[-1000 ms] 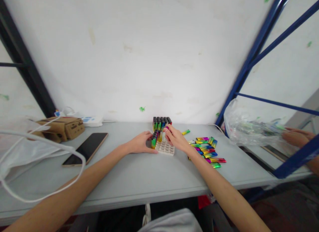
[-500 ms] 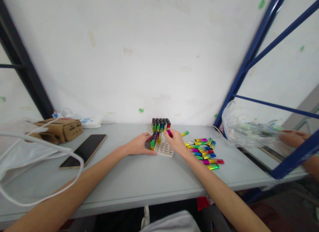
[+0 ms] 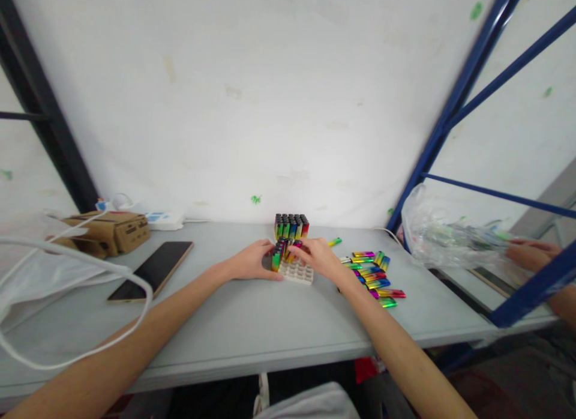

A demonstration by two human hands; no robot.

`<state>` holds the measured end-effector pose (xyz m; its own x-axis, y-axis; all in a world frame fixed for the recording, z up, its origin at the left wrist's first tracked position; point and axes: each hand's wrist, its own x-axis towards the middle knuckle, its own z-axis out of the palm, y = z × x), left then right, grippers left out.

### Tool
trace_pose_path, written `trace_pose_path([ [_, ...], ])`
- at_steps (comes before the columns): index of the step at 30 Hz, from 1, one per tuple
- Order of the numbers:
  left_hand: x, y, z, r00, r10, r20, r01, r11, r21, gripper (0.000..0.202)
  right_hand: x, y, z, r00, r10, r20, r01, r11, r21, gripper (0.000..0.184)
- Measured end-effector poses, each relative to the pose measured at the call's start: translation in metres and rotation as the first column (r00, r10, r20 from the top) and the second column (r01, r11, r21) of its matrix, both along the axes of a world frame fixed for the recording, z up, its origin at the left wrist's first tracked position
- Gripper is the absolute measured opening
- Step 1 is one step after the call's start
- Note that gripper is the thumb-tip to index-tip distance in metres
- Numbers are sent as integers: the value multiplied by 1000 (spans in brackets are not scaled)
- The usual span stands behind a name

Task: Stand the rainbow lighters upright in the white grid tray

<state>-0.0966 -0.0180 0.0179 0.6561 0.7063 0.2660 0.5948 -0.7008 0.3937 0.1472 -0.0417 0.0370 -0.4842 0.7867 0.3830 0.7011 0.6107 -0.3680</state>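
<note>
Left hand: the person's left hand (image 3: 252,260) comes in low from the near-left of the surface, palm turned inward, thumb along the near-left corner of a white plastic tray with round sockets (image 3: 299,274); its fingers grasp the tray's left side.
Right hand: the person's right hand (image 3: 321,257) reaches over the tray's right edge, wrist bent inward, fingers pinching a shiny magenta-topped lighter (image 3: 297,244).
Pinched lighter: above the tray's middle; partly covered by the fingers, so its exact tilt cannot be told.
Seated lighters: metallic rainbow lighters with black tops (image 3: 276,260) stand along the tray's left edge, long axes vertical.
Packed block: more upright black-topped lighters (image 3: 291,226) stand close together near the surface's back edge.
Loose pile: metallic multicoloured lighters (image 3: 375,276) lie flat right of the tray, most with long axes running left to right.
Surface: a grey tabletop (image 3: 252,323), back edge against a white wall (image 3: 279,107); a black phone (image 3: 155,270) and brown cardboard box (image 3: 121,232) lie toward the left.
Right end: a blue metal frame (image 3: 432,143), a clear plastic bag (image 3: 418,227), another person's hand (image 3: 531,254).
</note>
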Motion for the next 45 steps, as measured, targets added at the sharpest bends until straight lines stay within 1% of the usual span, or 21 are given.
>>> trace_pose_path([
  [2, 0, 0, 0, 1000, -5, -6, 5, 1000, 0, 67, -1, 1, -3, 1000, 30, -3, -30, 997, -68, 33],
  [4, 0, 0, 0, 1000, -12, 3, 12, 1000, 3, 67, -3, 2, -5, 998, 49, 34, -45, 992, -115, 30],
  [6, 0, 1, -1, 1000, -16, 20, 16, 1000, 8, 67, -6, 2, -4, 993, 15, 115, -7, 997, -74, 31],
  [9, 0, 2, -2, 1000, -18, 24, 18, 1000, 17, 66, -13, 2, -1, 960, -97, 264, 85, 995, 56, 35],
  [11, -1, 2, -3, 1000, -14, 14, 14, 1000, 27, 66, -18, 2, 1, 936, -145, 321, 123, 988, 89, 36],
  [14, -1, 2, -2, 1000, -2, 4, 2, 1000, 30, 66, -18, 3, 3, 931, -170, 323, 148, 985, 91, 40],
  [17, -1, 2, -1, 1000, 3, -3, -3, 1000, 3, 67, -3, 3, 11, 965, -89, 248, 90, 996, 7, 48],
  [19, -1, 2, -1, 1000, 4, -2, -4, 1000, -7, 67, 17, -2, 22, 986, -54, 161, 59, 998, -25, 49],
  [22, -1, 2, 1, 1000, 3, -8, -3, 1000, -4, 67, 63, -16, 39, 991, -114, 76, 117, 993, -32, 41],
  [24, 0, 2, 1, 1000, 0, -18, 0, 1000, -3, 68, 102, -21, 44, 982, -147, 118, 150, 989, -18, 34],
  [25, 0, 1, 2, 1000, -2, -21, 2, 1000, -6, 68, 123, -21, 43, 974, -175, 146, 177, 984, 1, 33],
  [27, 0, 0, 2, 1000, 2, -13, -2, 1000, -10, 67, 163, -15, 34, 957, -227, 181, 224, 974, 36, 31],
  [29, 0, 0, 2, 1000, 11, 0, -11, 1000, -12, 66, 197, -3, 19, 947, -253, 198, 246, 968, 56, 30],
  [31, 0, 0, 2, 1000, 19, 7, -19, 1000, -17, 66, 219, 12, 3, 934, -266, 240, 269, 963, 21, 31],
  [33, 0, 0, 2, 1000, 19, 0, -19, 1000, -22, 67, 230, 23, -9, 927, -242, 288, 266, 963, -47, 33],
  [36, 0, 1, 1, 1000, 16, -20, -17, 1000, -24, 68, 231, 31, -15, 920, -234, 315, 279, 954, -108, 31],
  [39, -1, 2, 0, 1000, 10, -6, -10, 1000, -18, 69, 222, 29, -11, 925, -278, 261, 317, 941, -121, 29],
  [41, -1, 3, -1, 1000, 4, 14, -4, 1000, -14, 69, 213, 25, -6, 947, -292, 132, 309, 941, -138, 32],
  [43, -1, 3, -2, 1000, -1, 14, 1, 1000, -9, 69, 198, 20, 1, 958, -280, -70, 266, 950, -162, 38],
  [45, -2, 3, -2, 1000, -4, 5, 4, 1000, -1, 68, 178, 16, 8, 924, -250, -289, 208, 963, -168, 42],
])
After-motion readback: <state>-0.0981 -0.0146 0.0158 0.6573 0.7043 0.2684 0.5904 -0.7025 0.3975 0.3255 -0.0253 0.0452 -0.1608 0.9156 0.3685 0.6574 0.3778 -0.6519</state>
